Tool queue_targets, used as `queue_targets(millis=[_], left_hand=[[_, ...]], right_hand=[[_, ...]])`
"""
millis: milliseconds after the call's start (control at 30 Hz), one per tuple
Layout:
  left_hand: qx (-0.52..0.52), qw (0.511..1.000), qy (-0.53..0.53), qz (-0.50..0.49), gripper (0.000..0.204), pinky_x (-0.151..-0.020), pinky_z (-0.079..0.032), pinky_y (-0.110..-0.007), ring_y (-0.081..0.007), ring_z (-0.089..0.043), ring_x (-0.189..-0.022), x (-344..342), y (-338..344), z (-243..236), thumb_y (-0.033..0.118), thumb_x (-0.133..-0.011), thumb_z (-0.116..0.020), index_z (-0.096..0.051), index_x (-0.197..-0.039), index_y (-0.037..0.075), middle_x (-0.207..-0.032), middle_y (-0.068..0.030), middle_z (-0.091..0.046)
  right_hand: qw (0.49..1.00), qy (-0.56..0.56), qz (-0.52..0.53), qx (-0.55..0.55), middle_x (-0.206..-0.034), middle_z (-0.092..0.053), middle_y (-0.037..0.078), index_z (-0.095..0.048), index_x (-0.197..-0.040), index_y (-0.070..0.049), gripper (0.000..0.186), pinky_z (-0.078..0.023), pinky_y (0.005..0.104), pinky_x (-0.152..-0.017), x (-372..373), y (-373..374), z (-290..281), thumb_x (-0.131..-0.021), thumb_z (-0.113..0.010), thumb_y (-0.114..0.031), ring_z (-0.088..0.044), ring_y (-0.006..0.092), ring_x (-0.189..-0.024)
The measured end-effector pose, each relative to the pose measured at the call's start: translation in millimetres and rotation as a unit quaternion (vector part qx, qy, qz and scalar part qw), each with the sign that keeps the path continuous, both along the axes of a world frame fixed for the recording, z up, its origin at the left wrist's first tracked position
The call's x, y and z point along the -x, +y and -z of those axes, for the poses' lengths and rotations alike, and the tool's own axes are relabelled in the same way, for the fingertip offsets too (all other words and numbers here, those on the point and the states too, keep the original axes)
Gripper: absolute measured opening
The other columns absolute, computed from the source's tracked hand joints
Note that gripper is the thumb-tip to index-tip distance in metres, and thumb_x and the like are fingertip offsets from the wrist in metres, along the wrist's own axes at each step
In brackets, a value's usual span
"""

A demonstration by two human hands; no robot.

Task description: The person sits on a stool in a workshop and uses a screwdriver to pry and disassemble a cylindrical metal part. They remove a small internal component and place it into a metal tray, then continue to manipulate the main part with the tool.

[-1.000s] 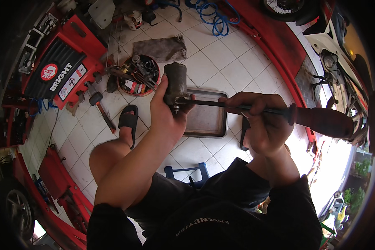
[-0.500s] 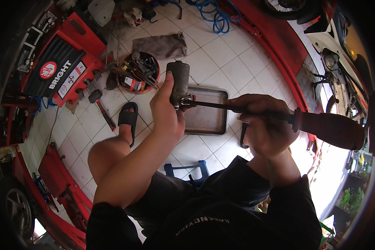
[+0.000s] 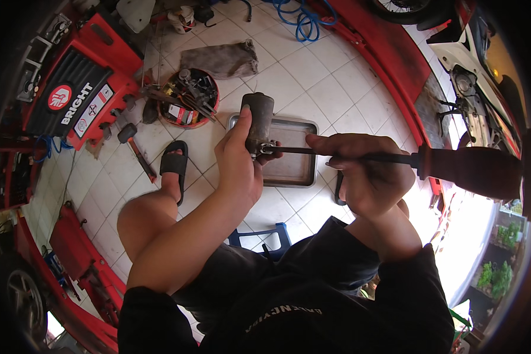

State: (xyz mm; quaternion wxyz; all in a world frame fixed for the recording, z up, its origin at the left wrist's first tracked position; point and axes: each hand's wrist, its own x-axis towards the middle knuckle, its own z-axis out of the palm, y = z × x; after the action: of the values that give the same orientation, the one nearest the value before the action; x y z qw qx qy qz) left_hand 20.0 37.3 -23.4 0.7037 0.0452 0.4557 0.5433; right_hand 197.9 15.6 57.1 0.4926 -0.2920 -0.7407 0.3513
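My left hand (image 3: 239,147) is wrapped round a dark, worn metal cylinder that looks like a starter motor (image 3: 257,112), its thumb lying along the side. The motor stands nearly upright, with a small bright metal fitting at its lower end. A long screwdriver (image 3: 475,171) with a dark reddish handle lies almost level, its tip at that fitting. My right hand (image 3: 371,168) grips the screwdriver by its shaft, ahead of the handle. Whether the tip sits in a slot is too small to tell. Below the motor a shallow metal tray (image 3: 314,133) rests on the floor.
A red round tub (image 3: 213,112) of tools stands on the tiles beyond my left foot. Near it lie a hammer (image 3: 138,154) and a grey rag (image 3: 221,59). A red machine (image 3: 109,74) stands at the left, a red lift platform (image 3: 389,65) at the right, and a blue stool (image 3: 284,236) beneath me.
The motor and left hand have shifted slightly right and down in the picture. The right hand and screwdriver have turned a little, the handle now slightly higher and further right. Both grips continue.
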Motion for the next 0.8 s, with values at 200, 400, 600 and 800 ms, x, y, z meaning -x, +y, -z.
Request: queue_targets(millis=[200,400,600,800], left_hand=[[0.019,0.999,-0.041,0.010,0.047,-0.059,-0.058,-0.039,-0.0217,-0.065,-0.069,-4,-5,11,0.042,-0.095,-0.069,-0.060,-0.114,0.001,-0.092,-0.0091,-0.062],[0.046,0.995,-0.086,0.028,0.042,-0.062,-0.058,-0.039,-0.0203,-0.063,-0.077,-2,-8,12,0.041,-0.095,-0.068,-0.060,-0.115,0.005,-0.096,-0.0072,-0.061],[0.081,0.992,-0.097,0.029,0.038,-0.064,-0.058,-0.038,-0.0203,-0.063,-0.081,-8,-8,14,0.039,-0.096,-0.067,-0.060,-0.115,0.007,-0.098,-0.0070,-0.060],[0.072,0.990,-0.115,0.040,0.037,-0.066,-0.058,-0.037,-0.0196,-0.062,-0.083,-6,-7,10,0.040,-0.097,-0.066,-0.060,-0.115,0.008,-0.098,-0.0058,-0.060]], right_hand=[[0.992,-0.069,0.102,-0.034,-0.097,-0.068,0.028,-0.052,-0.110,0.012,0.024,-0.062,0.0416,-0.081,-3,-3,11,-0.088,-0.059,0.016,-0.074,0.0350,-0.090],[0.994,0.016,0.074,0.076,-0.104,-0.070,0.031,-0.053,-0.114,0.015,0.022,-0.060,0.0344,-0.082,25,-3,-15,-0.092,-0.050,0.014,-0.074,0.0336,-0.091],[0.994,-0.061,0.082,0.037,-0.101,-0.071,0.030,-0.055,-0.110,0.015,0.020,-0.060,0.0370,-0.085,1,-8,10,-0.090,-0.055,0.015,-0.074,0.0355,-0.095],[0.995,-0.062,0.076,0.010,-0.101,-0.071,0.027,-0.046,-0.128,0.015,0.039,-0.059,0.0396,-0.088,20,0,-2,-0.090,-0.053,0.013,-0.073,0.0356,-0.097]])
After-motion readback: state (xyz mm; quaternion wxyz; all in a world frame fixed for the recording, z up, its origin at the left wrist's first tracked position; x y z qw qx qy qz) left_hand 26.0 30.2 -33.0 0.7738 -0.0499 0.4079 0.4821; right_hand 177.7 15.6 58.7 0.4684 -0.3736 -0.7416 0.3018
